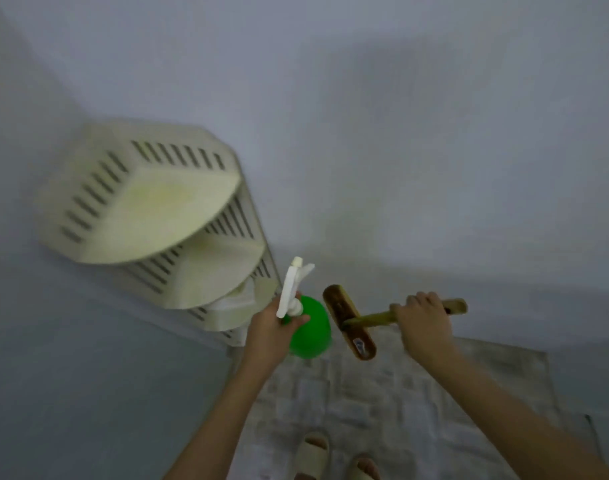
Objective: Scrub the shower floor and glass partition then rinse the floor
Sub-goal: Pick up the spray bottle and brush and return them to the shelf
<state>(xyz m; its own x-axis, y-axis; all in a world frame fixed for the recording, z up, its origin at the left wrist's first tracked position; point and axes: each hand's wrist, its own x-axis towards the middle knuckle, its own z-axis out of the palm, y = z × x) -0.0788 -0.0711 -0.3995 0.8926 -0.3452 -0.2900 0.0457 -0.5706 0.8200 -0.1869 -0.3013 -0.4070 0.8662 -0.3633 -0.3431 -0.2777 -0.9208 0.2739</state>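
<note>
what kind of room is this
Probably a shower or bathroom corner: a slotted plastic corner shelf on plain walls, a pale tiled floor, and a green spray bottle and scrub brush in hand.

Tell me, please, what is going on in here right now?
A person in slippers stands on the tiled shower floor beside a cream corner shelf. Their left grip holds a green spray bottle by its white trigger head; their right grip holds a wooden scrub brush by its handle. Both are held up in the air, the brush touching no surface.
</note>
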